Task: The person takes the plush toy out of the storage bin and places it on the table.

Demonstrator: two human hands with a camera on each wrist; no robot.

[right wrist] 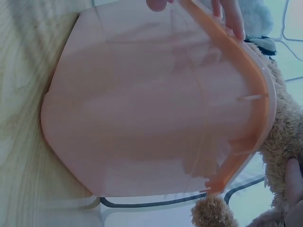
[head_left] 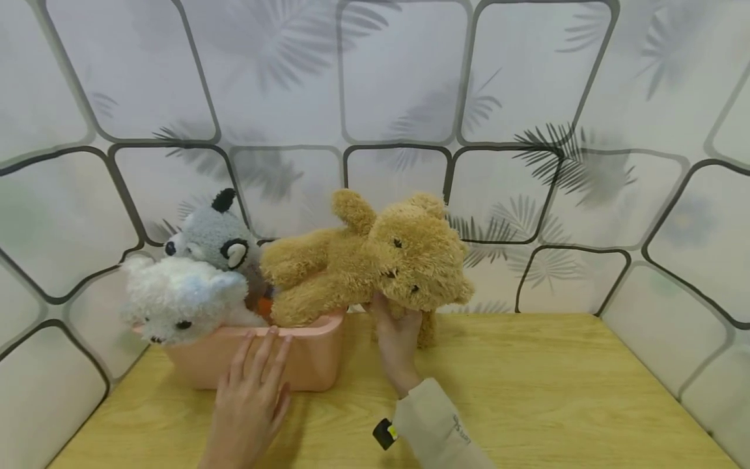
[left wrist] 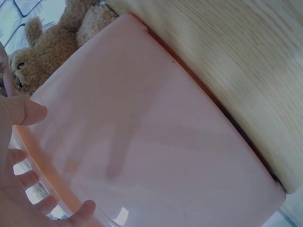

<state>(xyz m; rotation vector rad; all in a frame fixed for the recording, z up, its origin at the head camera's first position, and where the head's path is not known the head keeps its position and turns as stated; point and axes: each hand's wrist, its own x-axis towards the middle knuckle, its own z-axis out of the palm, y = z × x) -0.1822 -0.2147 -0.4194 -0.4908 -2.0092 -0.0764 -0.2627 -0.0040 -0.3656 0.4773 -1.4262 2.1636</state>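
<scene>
A golden-brown teddy bear (head_left: 418, 251) lies sideways in the head view, its legs over the right rim of a pink plastic bin (head_left: 310, 361) and its head out to the right. My right hand (head_left: 398, 342) grips the bear from below, near its neck and arm. The fingers of my left hand (head_left: 249, 404) lie straight against the bin's front rim. In the left wrist view, the thumb (left wrist: 33, 111) is spread from the other fingers along that rim. Inside the bin sit a white plush toy (head_left: 187, 293), leaning over the front left, and a grey plush toy (head_left: 213, 228) behind it.
The bin stands on a wood-grain table (head_left: 527, 384), toward its left side. Patterned fabric walls (head_left: 404, 85) enclose the back and both sides. A small black object (head_left: 383, 434) shows beside my right sleeve. Something orange (head_left: 265, 306) is partly visible within the bin.
</scene>
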